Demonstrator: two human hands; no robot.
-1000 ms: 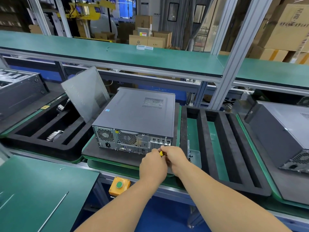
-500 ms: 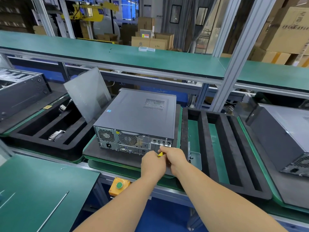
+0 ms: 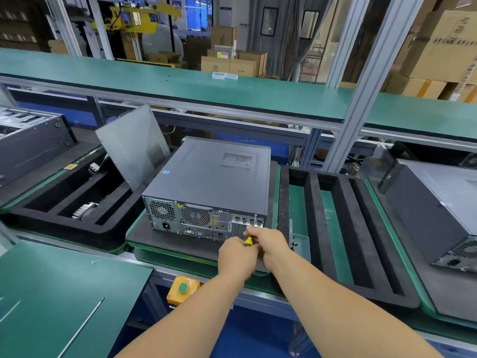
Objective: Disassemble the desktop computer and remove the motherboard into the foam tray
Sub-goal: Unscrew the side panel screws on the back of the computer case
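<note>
both hands (image 3: 254, 250) still grip the screwdriver (image 3: 248, 241) at the computer's (image 3: 214, 182) rear.

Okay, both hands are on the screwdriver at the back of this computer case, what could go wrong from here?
1. The screwdriver tip is hidden behind the hands; if it slips off the screw, it could gouge the rear panel.
2. A freed screw may drop into the foam tray slots beside the computer case and get lost.
3. The case sits near the pad's front edge; pushing hard could shift it.
</note>
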